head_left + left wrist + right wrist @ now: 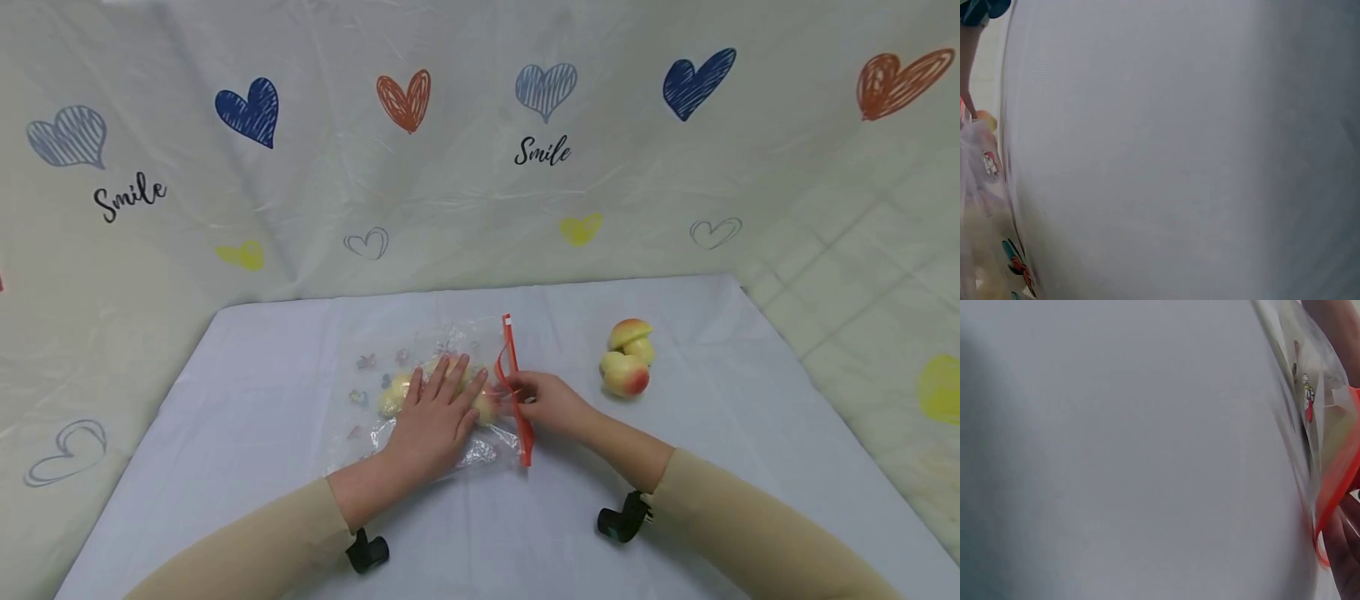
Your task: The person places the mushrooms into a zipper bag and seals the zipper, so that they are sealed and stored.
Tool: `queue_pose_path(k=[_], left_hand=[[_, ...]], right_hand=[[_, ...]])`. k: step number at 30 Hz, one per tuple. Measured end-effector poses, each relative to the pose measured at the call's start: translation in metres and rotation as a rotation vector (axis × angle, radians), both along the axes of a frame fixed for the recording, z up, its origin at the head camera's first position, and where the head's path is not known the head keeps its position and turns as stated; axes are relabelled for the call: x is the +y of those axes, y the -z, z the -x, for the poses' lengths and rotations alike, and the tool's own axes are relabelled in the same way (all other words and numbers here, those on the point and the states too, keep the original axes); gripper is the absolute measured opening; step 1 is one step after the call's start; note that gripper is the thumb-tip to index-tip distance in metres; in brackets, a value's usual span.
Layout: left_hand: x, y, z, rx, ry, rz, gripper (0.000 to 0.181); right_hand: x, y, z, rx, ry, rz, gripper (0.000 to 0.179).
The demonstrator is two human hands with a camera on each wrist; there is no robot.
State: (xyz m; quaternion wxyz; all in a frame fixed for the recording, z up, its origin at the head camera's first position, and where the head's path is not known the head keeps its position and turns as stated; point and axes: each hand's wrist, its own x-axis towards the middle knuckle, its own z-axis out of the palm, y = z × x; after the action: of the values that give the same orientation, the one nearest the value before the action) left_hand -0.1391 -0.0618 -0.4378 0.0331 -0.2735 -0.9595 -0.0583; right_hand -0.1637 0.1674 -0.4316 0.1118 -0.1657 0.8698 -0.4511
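A clear zip bag (420, 333) with a red zip edge (527, 450) and small printed figures lies on the table. Several yellow fruits with red blushes, peach-like in look, show through its plastic. My left hand (435, 417) rests flat on top of the bag, fingers spread over the fruits. At the bag's mouth, my right hand (547, 404) has curled fingers at the red edge, partly behind the strip, close to a blushed peach (487, 406) inside. The right wrist view shows the red strip (1338, 481) against the fingers (1340, 556); the fingertips are hidden.
Right of the bag, more yellow-red peaches (625, 373) sit bunched together on the white tablecloth (720, 400). A pale curtain (465, 192) printed with hearts and "Smile" hangs behind the table. Each wrist wears a small black camera (624, 518) near its beige sleeve.
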Motion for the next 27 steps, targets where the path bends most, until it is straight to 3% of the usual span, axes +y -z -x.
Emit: queue_pose_path(k=[11, 18, 21, 27], left_hand=[[0.003, -0.002, 0.001, 0.006, 0.002, 0.007, 0.057], [0.005, -0.003, 0.0, 0.003, -0.006, 0.014, 0.056], [0.005, -0.004, 0.0, 0.001, -0.009, 0.009, 0.056], [0.005, -0.003, 0.0, -0.001, -0.012, 0.012, 0.057]], right_hand=[[-0.003, 0.007, 0.007, -0.057, -0.062, -0.004, 0.024], [0.004, 0.001, 0.007, -0.074, 0.021, -0.066, 0.038], [0.009, -0.003, 0.006, -0.056, 0.041, -0.095, 0.036], [0.023, -0.017, 0.002, 0.081, 0.034, -0.136, 0.035]])
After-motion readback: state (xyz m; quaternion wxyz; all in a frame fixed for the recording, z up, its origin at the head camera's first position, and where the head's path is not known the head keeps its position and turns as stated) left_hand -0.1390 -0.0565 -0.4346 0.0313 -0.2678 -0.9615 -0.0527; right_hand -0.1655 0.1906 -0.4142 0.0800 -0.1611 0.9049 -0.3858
